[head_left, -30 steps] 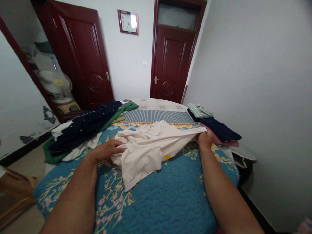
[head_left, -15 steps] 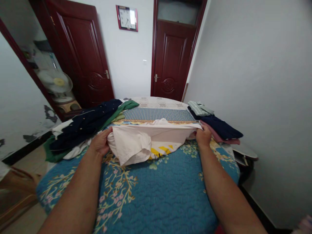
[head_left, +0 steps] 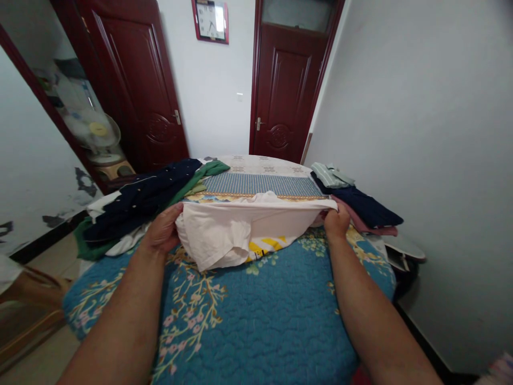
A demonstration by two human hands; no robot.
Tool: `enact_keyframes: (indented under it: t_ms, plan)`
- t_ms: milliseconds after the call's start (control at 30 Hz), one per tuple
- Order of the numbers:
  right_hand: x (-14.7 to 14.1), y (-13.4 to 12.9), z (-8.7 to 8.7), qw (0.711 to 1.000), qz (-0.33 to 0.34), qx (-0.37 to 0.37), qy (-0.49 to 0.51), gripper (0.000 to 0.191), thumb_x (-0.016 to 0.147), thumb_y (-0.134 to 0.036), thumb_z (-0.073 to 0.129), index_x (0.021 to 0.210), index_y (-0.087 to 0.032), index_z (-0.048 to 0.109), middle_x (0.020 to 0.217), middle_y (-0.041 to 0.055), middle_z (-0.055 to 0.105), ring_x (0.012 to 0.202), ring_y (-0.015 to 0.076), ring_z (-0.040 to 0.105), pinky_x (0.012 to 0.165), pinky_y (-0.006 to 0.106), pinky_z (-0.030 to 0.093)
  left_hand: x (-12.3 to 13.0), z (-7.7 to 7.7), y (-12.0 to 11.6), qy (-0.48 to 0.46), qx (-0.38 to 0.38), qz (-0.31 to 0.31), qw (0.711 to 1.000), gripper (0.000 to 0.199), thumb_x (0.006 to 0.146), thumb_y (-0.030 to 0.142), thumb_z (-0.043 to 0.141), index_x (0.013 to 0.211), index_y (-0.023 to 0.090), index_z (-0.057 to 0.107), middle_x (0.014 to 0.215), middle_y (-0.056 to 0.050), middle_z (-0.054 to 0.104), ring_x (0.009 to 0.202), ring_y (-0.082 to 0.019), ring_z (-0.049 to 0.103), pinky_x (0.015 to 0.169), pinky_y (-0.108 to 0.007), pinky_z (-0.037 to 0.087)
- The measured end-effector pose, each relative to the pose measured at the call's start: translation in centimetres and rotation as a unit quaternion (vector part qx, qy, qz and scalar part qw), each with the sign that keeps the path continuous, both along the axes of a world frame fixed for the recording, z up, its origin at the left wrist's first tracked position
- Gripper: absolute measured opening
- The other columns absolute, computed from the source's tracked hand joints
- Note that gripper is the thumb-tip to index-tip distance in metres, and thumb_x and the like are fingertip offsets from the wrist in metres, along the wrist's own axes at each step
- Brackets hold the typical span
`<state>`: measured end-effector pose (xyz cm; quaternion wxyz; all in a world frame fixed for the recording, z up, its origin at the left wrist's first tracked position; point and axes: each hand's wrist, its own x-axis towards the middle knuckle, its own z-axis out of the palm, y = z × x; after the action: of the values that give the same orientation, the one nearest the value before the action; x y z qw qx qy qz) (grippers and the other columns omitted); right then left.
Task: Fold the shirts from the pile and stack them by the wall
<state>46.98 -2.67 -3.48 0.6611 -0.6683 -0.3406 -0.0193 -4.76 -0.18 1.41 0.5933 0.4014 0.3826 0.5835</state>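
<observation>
A pale pink T-shirt [head_left: 218, 232] with a yellow and black print is stretched sideways between my two hands, over the bed's blue flowered quilt [head_left: 256, 315]. My left hand [head_left: 163, 229] is closed on the shirt's left end, beside a sleeve that hangs down toward the quilt. At the other end, my right hand [head_left: 336, 220] pinches the fabric, pulling the upper edge into a nearly straight line. The lower part of the shirt, with the print, droops onto or just above the quilt; I cannot tell which. Fingertips of both hands are partly hidden by cloth.
Left of the shirt lies a loose heap of clothes, with a navy garment [head_left: 148, 200] over green and white ones. On the right are folded clothes [head_left: 366, 206], navy and pink, with a striped item [head_left: 332, 175] on top. A stool [head_left: 404, 248] stands beyond the right edge.
The shirt stays stretched between both hands, its upper edge slightly higher in view. The whole scene has shifted a little as the head camera moved; the grip is the same.
</observation>
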Motion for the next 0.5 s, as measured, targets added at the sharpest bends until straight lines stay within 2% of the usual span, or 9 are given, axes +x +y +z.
enact_keyframes:
  t_ms: [100,200,267,367,500]
  plan:
    - [-0.3,0.6,0.9,0.986,0.077,0.097,0.114,0.045,0.082,-0.048,0.053,0.104,-0.017,0.077,0.085,0.0052,0.071,0.082,0.0263,0.066,0.085,0.046,0.058,-0.3,0.6,-1.3,0.042,-0.001,-0.099,0.994,0.041,0.063,0.046,0.098,0.072,0.016,0.072,0.067,-0.006,0.073,0.055,-0.019,0.064,0.050,-0.029,0.054]
    - [-0.2,0.7,2.2,0.933,0.229,0.178,0.211,0.049,0.085,-0.059,0.054,0.107,-0.020,0.076,0.092,0.0059,0.073,0.086,0.0266,0.068,0.089,0.051,0.058,-0.1,1.3,-2.5,0.073,0.013,-0.163,0.984,0.045,0.059,0.046,0.100,0.067,0.015,0.069,0.059,-0.003,0.066,0.048,-0.014,0.056,0.044,-0.023,0.044]
    - [0.3,0.0,3.0,0.897,0.300,0.212,0.243,0.049,0.086,-0.062,0.056,0.106,-0.022,0.076,0.099,0.0074,0.074,0.094,0.0287,0.070,0.096,0.057,0.056,0.2,1.8,-3.3,0.087,0.030,-0.189,0.978,0.046,0.059,0.047,0.100,0.065,0.015,0.067,0.059,-0.002,0.064,0.048,-0.012,0.054,0.045,-0.022,0.042]
    - [1.2,-2.1,4.8,0.861,0.337,0.290,0.246,0.041,0.087,-0.060,0.060,0.098,-0.024,0.076,0.104,0.0083,0.075,0.106,0.0326,0.070,0.102,0.062,0.053,0.4,2.4,-4.6,0.058,0.078,-0.204,0.974,0.050,0.056,0.047,0.101,0.061,0.015,0.063,0.058,-0.001,0.062,0.049,-0.012,0.054,0.046,-0.022,0.042]
    - [0.5,-4.8,9.1,0.824,0.356,0.390,0.207,0.030,0.090,-0.047,0.057,0.098,-0.026,0.078,0.112,0.0076,0.074,0.119,0.0326,0.068,0.109,0.061,0.050,0.4,2.5,-5.4,-0.046,0.119,-0.157,0.979,0.047,0.056,0.045,0.101,0.074,0.017,0.068,0.062,0.001,0.065,0.052,-0.013,0.058,0.048,-0.022,0.047]
